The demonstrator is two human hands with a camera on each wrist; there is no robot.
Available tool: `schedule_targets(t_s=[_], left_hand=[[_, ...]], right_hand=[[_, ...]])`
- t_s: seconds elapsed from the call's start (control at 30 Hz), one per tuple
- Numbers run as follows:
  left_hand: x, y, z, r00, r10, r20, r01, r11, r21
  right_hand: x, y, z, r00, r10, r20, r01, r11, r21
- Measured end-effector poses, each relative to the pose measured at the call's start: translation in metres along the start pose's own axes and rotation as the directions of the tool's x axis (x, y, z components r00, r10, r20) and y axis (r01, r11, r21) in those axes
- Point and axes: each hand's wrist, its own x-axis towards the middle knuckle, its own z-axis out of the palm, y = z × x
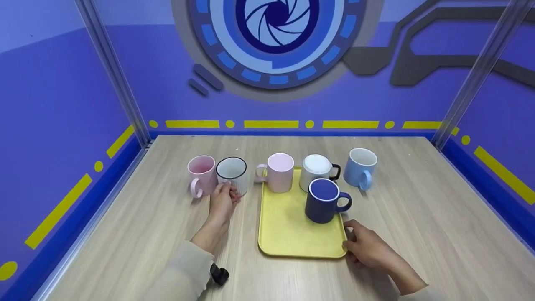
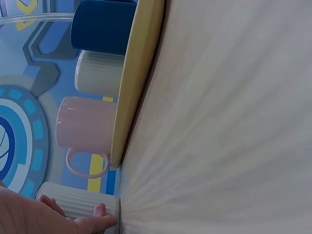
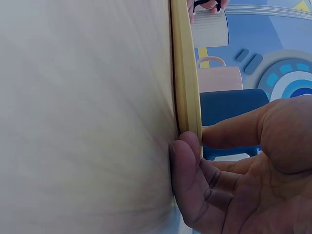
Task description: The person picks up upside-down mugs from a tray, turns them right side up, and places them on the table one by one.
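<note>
My left hand grips the white ribbed mug with the dark rim, which stands upright left of the tray; its handle is hidden by the fingers in the head view. The right hand pinches the yellow tray at its right edge near the front corner, thumb above and fingers at the side and underneath in the right wrist view. On the tray are a pink mug and a white mug, both bottom up, and a navy mug with its handle to the right.
A pink upright mug stands close against the left side of the gripped mug. To the right of the tray is a light blue upright mug. Patterned blue walls enclose the wooden table at the back and sides.
</note>
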Motion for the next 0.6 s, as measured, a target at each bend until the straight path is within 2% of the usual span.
schedule_targets(t_s=[0.37, 0.6], left_hand=[[0.0079, 0.0017, -0.0005, 0.999, -0.026, -0.024, 0.028, 0.998, 0.057], [0.0067, 0.0034, -0.0015, 0.998, -0.059, -0.02, 0.061, 0.992, 0.108]], right_hand=[[-0.0008, 0.0011, -0.0002, 1.0, -0.006, 0.008, 0.006, 0.999, 0.031], [-0.0011, 0.0029, -0.0004, 0.999, -0.029, 0.022, 0.028, 0.999, 0.037]])
